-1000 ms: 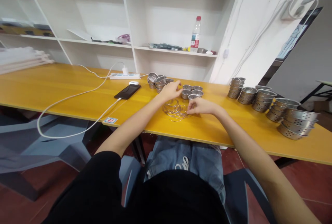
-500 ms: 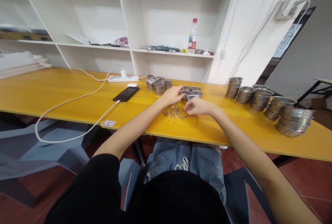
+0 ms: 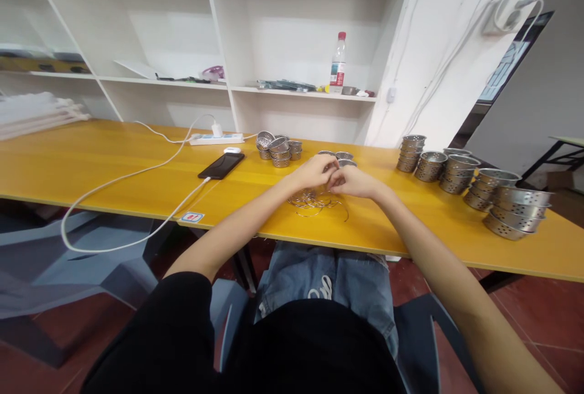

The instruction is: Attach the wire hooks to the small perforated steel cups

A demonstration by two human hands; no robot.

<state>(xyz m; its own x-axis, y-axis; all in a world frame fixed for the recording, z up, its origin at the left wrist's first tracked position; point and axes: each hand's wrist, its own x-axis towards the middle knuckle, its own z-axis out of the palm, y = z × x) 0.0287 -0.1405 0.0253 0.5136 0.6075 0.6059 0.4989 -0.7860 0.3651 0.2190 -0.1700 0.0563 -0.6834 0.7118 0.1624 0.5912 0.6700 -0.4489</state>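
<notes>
Over the group of small metal cups (image 3: 345, 156), my left hand (image 3: 314, 171) has its fingers curled down and closed; whatever is between them is hidden. My right hand (image 3: 353, 182) is closed in a pinch, its fingertips meeting those of the left. What it pinches is too small to make out, perhaps thin wire. Just below both hands lies a loose tangle of thin metal wire rings (image 3: 314, 200) on the yellow table (image 3: 274, 217). The hands cover some of the cups behind them.
Perforated metal cups (image 3: 280, 154) are piled left of the hands. Taller stacks of such cups (image 3: 460, 172) line the right side. A black phone (image 3: 221, 166) with a white cable (image 3: 109, 181) and a power strip (image 3: 219, 138) lie left. White shelves (image 3: 301, 93) hold a bottle (image 3: 338, 65).
My left hand has moved right and slightly towards me, from the cups to meet the right hand's fingertips. My right hand has risen slightly from the wire rings.
</notes>
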